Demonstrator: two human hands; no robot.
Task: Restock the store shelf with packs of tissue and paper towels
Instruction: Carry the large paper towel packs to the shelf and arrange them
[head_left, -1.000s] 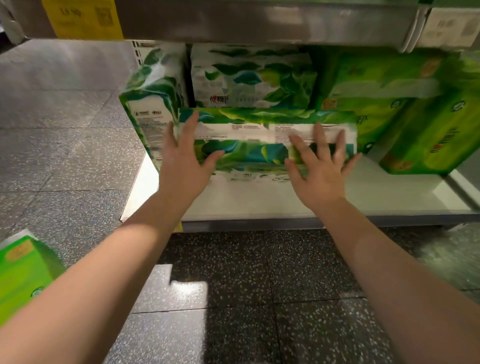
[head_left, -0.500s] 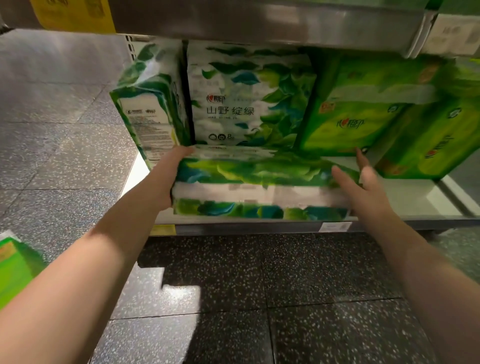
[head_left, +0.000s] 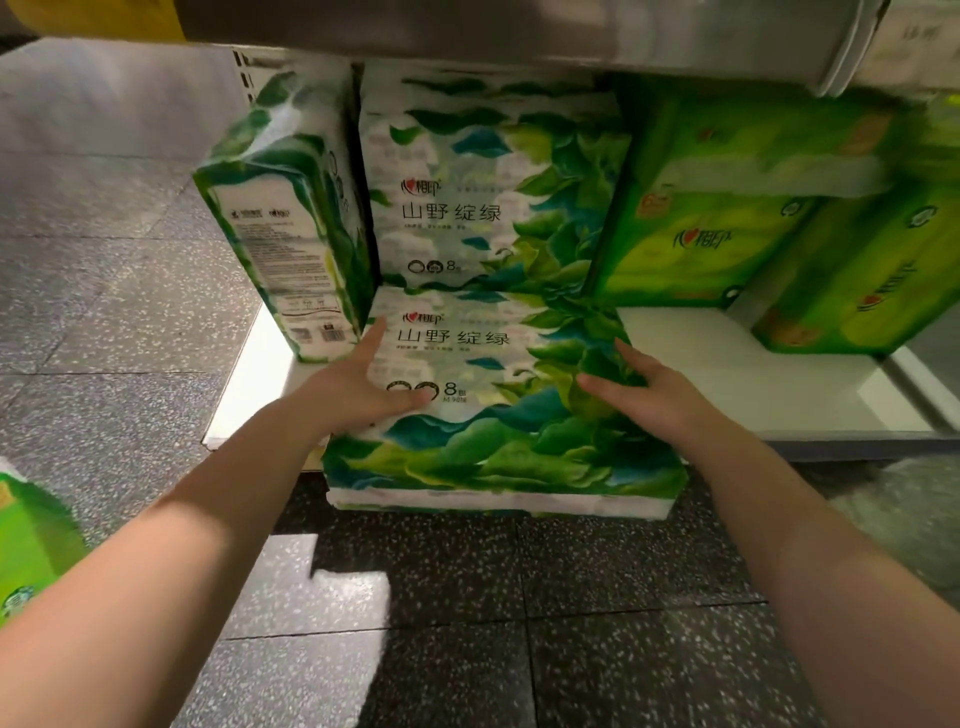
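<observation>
Head view, the only one we have. Landmark: the leaf-print tissue pack (head_left: 498, 410) lying flat, front face up, half on the bottom shelf (head_left: 737, 379) and half overhanging its front edge. Our left hand (head_left: 358, 387) lies on the pack's left part, fingers (head_left: 376, 338) spread wide and flat, thumb across the printed count; it presses, nothing is enclosed. Our right hand (head_left: 639, 392) lies on the pack's right part near the edge, fingers loosely apart, palm down, likewise flat on the wrap. Both hands look placed to push or tip it, not to lift it.

Directly behind the pack, touching its far edge, an identical upright pack (head_left: 488, 182) faces us; we judge ours is meant to stand in front of it, so it is lined up with it. Left of the pack, a third leaf-print pack (head_left: 291, 228) stands sideways at the shelf's end. Right and behind, bright green packs (head_left: 722, 208) lean, with bare shelf just right of ours. Far left of the pack, on the floor (head_left: 467, 649), another green pack (head_left: 31, 540) waits, probably stock for later. Overhang means it could slide off if released now.
</observation>
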